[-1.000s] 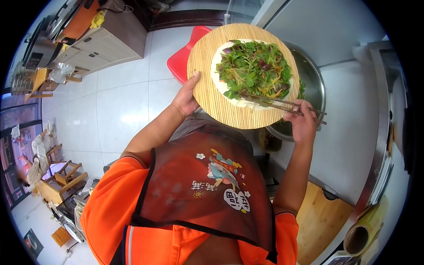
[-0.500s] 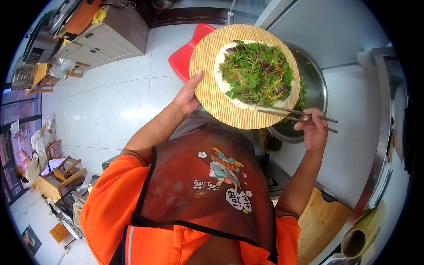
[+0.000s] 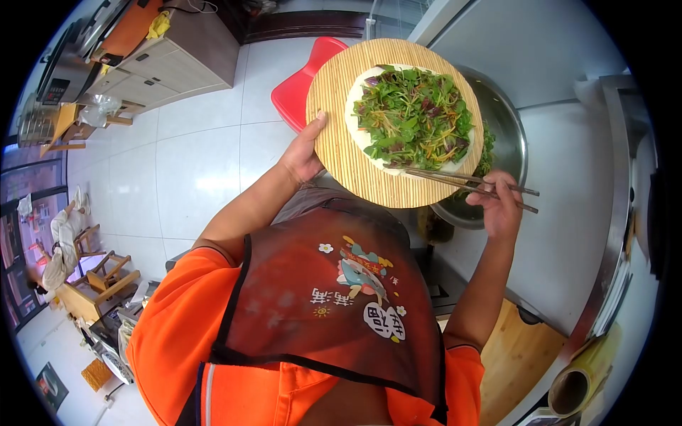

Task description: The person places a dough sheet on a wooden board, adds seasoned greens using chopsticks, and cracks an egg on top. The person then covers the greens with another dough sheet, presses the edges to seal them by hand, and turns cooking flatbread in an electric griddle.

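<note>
Apparently, the step in hand is the arranging of the leaves near the edge; this is my judgement. The person's left hand (image 3: 305, 152) has its grip clamped on the left rim of a round, straw-coloured board of thin ribbed strips (image 3: 339, 162). The thumb lies on top, and the other fingers are mostly hidden by the board. I cannot tell whether anything else supports it from below.

On the board lies a round, flat white sheet (image 3: 361, 139), and most of it is covered by a mixed heap of green leaves with orange shreds and purple pieces (image 3: 413, 117). The right hand (image 3: 500, 204) has its grip closed around a pair of long, thin brown chopsticks (image 3: 455, 177). Their tips are near each other at the lower edge of the white sheet, just beside the heap; whether they pinch a leaf, I cannot tell.

Partly covered by the board, a wide, round metal basin (image 3: 518, 142) holds more green leaves (image 3: 487, 150).

In my opinion, a next move at this edge calls for a level board in the left hand and a light touch of the chopsticks, because loose leaves could slip off and the sheet looks soft.
</note>
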Available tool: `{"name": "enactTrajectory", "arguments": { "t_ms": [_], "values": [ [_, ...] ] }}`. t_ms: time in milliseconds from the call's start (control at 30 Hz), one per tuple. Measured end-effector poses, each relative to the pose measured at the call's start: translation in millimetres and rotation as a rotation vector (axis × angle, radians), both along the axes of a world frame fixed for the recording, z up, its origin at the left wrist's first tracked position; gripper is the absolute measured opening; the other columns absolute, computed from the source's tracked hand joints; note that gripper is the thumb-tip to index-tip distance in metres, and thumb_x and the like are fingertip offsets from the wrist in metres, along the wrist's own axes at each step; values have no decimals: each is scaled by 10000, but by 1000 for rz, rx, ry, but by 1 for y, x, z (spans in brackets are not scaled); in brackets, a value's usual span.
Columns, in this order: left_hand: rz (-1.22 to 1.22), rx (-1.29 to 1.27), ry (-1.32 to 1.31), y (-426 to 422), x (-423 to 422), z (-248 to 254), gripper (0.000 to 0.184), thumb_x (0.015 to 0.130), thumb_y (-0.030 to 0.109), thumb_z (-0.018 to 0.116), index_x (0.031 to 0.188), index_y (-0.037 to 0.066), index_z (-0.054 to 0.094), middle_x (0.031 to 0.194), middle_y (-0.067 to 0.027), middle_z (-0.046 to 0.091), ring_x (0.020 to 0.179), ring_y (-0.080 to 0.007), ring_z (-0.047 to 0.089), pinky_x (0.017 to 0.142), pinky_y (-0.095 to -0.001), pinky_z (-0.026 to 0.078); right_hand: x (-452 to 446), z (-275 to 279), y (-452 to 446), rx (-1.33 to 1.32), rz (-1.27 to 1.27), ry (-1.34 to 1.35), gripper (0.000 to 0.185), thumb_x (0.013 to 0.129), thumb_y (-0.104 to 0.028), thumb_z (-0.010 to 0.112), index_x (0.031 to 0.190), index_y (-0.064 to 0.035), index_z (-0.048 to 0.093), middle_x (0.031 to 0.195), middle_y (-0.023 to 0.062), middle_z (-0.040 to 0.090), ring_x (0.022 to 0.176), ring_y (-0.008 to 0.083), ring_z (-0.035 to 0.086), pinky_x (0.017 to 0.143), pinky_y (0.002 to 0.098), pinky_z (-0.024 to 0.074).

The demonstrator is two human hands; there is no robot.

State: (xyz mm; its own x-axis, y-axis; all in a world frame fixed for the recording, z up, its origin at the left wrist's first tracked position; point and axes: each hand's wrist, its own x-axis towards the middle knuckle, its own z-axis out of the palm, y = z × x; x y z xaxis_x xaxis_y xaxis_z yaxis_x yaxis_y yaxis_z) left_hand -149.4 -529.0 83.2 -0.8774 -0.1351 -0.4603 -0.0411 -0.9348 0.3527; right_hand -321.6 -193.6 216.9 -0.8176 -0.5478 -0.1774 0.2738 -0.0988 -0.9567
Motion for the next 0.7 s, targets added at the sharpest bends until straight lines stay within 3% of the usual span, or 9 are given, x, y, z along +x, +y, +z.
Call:
{"name": "enactTrajectory", "arguments": {
  "t_ms": [233,333,500,700],
  "values": [
    [-8,3,10,-2,-1,-2,562,999,385,534,1414,28,407,1365,-143,549,1222,-269,567,1049,-418,469,-8,10,-16,-176,-171,6,271,1002,-200,511,1043,49,610,837,76,602,698,242,673,679,382,612],
    [-14,-1,-2,-3,-1,0,561,999,385,534,1414,29,405,1362,-143,550,1222,-270,567,1048,-419,470,-10,14,-35,23,-161,90,288,1010,-196,491,1060,61,612,851,80,604,701,242,676,671,374,608],
    [-14,18,-1,-4,0,-3,555,999,379,535,1412,31,406,1358,-143,553,1219,-272,569,1046,-423,472,-2,28,-16,-12,-69,109,271,1002,-163,487,1048,66,626,831,88,611,661,229,674,621,351,617],
    [-2,21,-8,-1,0,1,544,1001,368,532,1407,26,408,1355,-148,554,1216,-273,571,1046,-427,473,10,16,-10,136,45,9,260,990,-172,515,1019,60,629,813,87,626,663,229,682,625,349,623]
  ]
}}
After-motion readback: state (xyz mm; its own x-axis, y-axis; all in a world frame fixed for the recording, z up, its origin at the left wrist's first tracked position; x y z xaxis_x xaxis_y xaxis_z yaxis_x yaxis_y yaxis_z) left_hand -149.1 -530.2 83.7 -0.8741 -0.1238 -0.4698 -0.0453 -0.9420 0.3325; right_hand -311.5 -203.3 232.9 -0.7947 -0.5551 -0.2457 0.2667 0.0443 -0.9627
